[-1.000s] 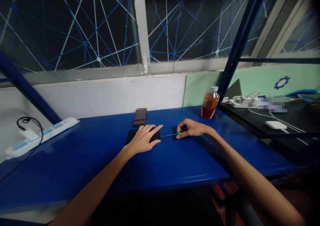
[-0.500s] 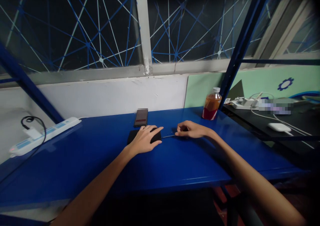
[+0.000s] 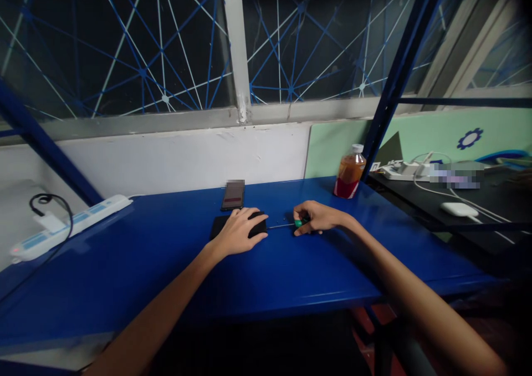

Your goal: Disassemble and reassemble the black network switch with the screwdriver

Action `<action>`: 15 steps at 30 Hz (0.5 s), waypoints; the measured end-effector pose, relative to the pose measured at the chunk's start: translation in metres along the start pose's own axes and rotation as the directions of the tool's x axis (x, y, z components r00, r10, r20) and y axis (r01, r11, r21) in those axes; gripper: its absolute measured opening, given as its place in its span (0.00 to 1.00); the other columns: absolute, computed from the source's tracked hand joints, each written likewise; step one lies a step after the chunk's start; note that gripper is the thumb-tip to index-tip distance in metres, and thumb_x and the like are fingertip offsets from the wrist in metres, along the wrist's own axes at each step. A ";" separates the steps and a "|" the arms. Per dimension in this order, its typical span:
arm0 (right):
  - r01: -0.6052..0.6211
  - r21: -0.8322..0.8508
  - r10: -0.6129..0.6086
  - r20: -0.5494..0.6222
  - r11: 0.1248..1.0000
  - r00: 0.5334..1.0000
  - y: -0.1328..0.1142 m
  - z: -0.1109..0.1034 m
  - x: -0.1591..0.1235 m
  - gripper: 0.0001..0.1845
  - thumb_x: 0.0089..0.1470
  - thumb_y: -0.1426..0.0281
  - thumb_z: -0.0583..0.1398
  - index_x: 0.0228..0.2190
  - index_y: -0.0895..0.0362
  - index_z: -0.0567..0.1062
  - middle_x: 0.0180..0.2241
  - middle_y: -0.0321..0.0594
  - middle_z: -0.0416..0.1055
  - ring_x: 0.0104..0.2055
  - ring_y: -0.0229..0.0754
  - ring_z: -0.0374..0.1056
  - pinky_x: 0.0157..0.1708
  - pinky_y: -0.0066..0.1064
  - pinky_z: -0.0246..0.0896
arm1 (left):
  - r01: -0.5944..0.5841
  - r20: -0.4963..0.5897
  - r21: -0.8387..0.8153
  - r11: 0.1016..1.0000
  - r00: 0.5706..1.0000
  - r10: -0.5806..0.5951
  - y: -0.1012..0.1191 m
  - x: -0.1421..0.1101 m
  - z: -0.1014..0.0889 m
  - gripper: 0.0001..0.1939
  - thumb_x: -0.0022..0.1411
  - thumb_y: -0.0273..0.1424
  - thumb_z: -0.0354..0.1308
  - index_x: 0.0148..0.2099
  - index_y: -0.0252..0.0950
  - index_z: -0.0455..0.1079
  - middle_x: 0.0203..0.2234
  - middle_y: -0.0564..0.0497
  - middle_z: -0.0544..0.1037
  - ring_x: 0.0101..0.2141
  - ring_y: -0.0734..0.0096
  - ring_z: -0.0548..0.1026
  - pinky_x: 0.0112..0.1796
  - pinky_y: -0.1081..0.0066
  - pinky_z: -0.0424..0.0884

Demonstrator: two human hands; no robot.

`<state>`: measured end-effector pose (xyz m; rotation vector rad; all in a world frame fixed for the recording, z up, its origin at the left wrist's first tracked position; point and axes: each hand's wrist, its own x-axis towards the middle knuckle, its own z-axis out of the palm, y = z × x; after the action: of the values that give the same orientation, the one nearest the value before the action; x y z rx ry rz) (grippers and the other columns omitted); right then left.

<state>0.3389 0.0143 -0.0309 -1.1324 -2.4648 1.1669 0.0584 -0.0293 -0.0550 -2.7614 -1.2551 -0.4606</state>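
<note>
Right hand (image 3: 319, 217) shifted grip: fingers pinch driver (image 3: 298, 223), green handle showing, tip at box (image 3: 258, 229) edge. Left hand (image 3: 233, 235) spread over box.

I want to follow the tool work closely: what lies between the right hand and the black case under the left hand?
In the head view, a thin metal shaft spans from the right hand to the black case.

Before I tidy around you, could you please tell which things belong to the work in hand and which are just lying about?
In use:
Black object, under the left hand
Green-handled tool, in the right hand
Tiny bits nearby, probably

Apparently lying about:
Phone
Drink bottle
Power strip
</note>
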 end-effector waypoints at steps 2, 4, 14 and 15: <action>0.021 -0.013 -0.021 -0.019 1.000 1.000 -0.002 0.001 0.000 0.20 0.42 0.56 0.67 0.30 0.59 0.71 0.20 0.32 0.66 0.19 0.33 0.59 0.20 0.26 0.50 | 0.000 -0.001 -0.004 1.000 1.000 0.000 0.000 0.000 0.000 0.23 0.66 0.44 0.49 0.60 0.45 0.62 0.57 0.44 0.65 0.56 0.50 0.62 0.52 0.49 0.59; 0.050 -0.019 -0.051 -0.039 0.999 0.998 -0.005 0.000 -0.002 0.19 0.47 0.55 0.64 0.30 0.59 0.72 0.20 0.34 0.67 0.21 0.33 0.59 0.20 0.26 0.51 | -0.001 0.001 -0.005 1.000 1.000 0.001 0.000 0.000 0.000 0.23 0.66 0.44 0.49 0.60 0.45 0.61 0.57 0.44 0.65 0.56 0.51 0.62 0.52 0.49 0.59; 0.098 -0.113 -0.104 -0.043 0.989 0.994 -0.006 -0.005 -0.004 0.21 0.47 0.52 0.63 0.24 0.59 0.75 0.21 0.33 0.64 0.22 0.32 0.54 0.23 0.27 0.48 | -0.009 -0.011 -0.016 1.000 1.000 0.009 -0.001 0.000 0.002 0.22 0.66 0.43 0.50 0.60 0.44 0.62 0.56 0.44 0.65 0.55 0.51 0.62 0.52 0.49 0.58; 0.101 -0.107 -0.106 -0.046 0.989 0.993 -0.005 -0.005 -0.004 0.21 0.46 0.52 0.63 0.24 0.59 0.74 0.22 0.33 0.64 0.22 0.32 0.55 0.23 0.27 0.49 | -0.009 -0.014 -0.015 1.000 1.000 0.009 -0.001 0.000 0.001 0.22 0.66 0.43 0.50 0.60 0.44 0.62 0.56 0.44 0.65 0.55 0.51 0.62 0.52 0.49 0.58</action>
<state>0.3413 0.0122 -0.0233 -1.0327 -2.5381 0.9786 0.0582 -0.0281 -0.0562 -2.7705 -1.2407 -0.4893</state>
